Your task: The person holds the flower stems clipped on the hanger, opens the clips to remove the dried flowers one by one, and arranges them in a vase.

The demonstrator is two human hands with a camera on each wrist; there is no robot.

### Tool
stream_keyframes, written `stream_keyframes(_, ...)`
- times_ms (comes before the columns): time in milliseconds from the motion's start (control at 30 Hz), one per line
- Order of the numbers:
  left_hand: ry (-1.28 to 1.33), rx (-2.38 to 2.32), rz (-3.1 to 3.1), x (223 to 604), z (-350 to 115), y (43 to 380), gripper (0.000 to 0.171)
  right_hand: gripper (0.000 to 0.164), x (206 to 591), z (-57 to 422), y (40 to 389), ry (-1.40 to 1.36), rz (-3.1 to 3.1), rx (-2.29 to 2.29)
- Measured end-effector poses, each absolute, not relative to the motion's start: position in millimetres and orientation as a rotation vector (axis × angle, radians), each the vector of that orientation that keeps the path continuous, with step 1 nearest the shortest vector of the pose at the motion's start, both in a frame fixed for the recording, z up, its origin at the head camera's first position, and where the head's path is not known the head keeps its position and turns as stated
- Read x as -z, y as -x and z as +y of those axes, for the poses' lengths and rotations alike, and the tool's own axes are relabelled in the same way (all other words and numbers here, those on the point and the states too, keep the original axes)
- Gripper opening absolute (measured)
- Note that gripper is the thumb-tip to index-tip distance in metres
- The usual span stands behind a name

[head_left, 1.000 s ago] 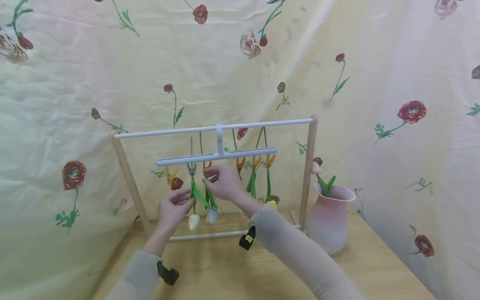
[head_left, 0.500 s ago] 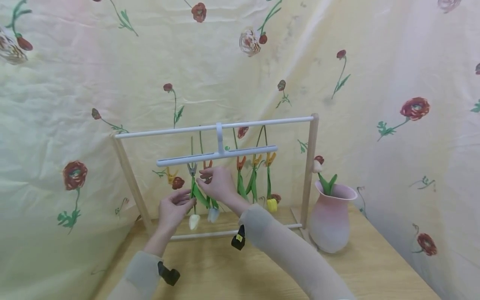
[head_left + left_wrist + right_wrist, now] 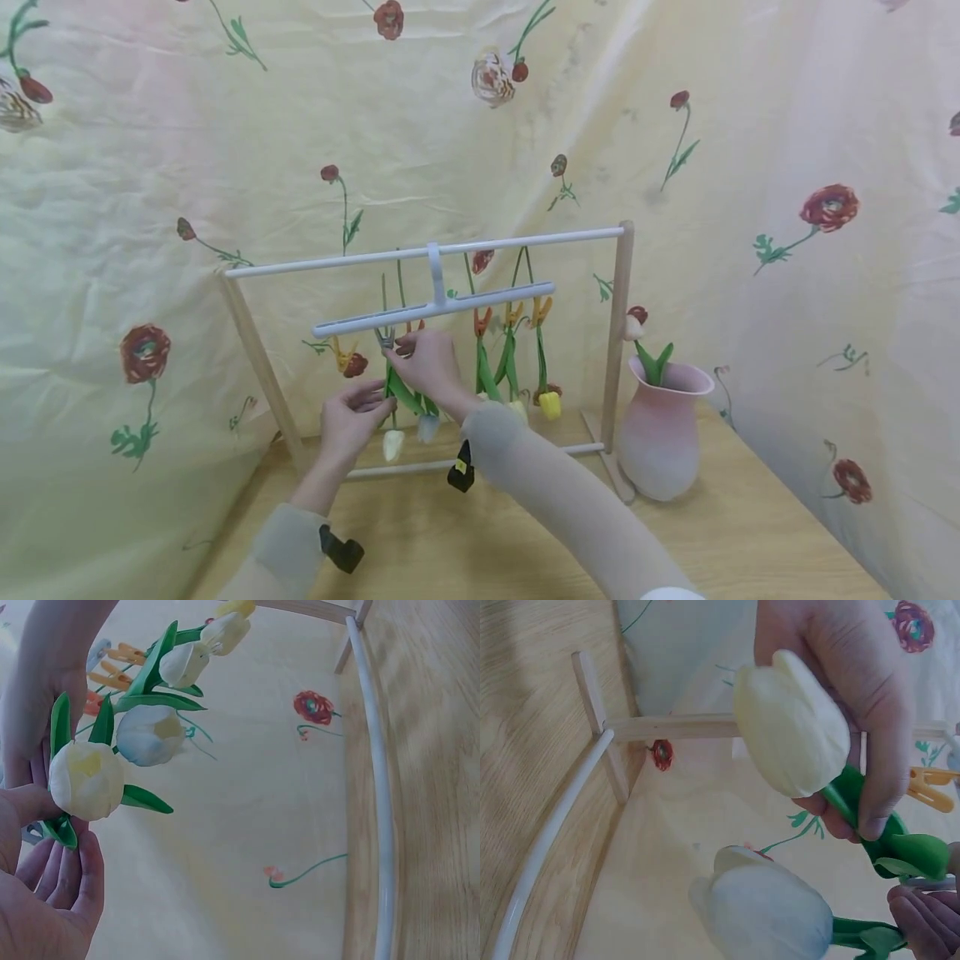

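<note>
A white tulip hangs head down from a grey clothespin on a white hanger. My left hand pinches its green stem between thumb and fingers, just above the bloom; the right wrist view shows this grip around the stem and leaf. Higher up, my right hand pinches the grey clothespin, thumb and fingers on either side of it. Right beside hangs a pale blue tulip, its upper stem and orange-red clothespin partly hidden behind my right hand.
On the wooden table, a rack carries the hanger on its top bar. Further right hang a yellow tulip and whitish ones in orange clothespins. A yellow clothespin hangs at left. A pink-white vase holding a tulip stands right.
My right hand has moved left, from beside the orange-red clothespin to the grey one. My left hand keeps its pinch on the white tulip's stem. The hanger tilts slightly more, right end up.
</note>
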State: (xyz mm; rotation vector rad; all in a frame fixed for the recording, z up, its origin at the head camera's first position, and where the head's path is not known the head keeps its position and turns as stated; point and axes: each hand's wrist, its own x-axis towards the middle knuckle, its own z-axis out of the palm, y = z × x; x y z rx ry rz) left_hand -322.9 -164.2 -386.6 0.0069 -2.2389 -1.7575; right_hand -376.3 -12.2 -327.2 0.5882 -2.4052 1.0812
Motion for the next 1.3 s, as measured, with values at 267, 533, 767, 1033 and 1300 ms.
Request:
stream_keyframes(267, 0.006, 1.718, -2.247, 386, -164, 321, 0.036, 0.031, 327, -22, 380, -0.506, -2.354, -1.089)
stream_keyframes(533, -0.013, 1.648, -2.292, 383, -163, 318, 0.035, 0.039, 326, -28, 381, -0.446, -2.292, -1.057)
stream_keyframes(767, 0.0, 1.629, -2.283, 384, -162, 313, 0.034, 0.039, 320, -28, 376, -0.488, -2.277, -0.865)
stream_keyframes(1033, 0.004, 1.64, -2.271, 383, -166, 308, 0.035, 0.049, 314, -31, 375, -0.511, -2.303, -0.919)
stream_keyframes(1300, -0.053, 1.595, -2.346, 393, -178, 298, 0.039, 0.053, 316, -32, 376, -0.56, -2.268, -0.958)
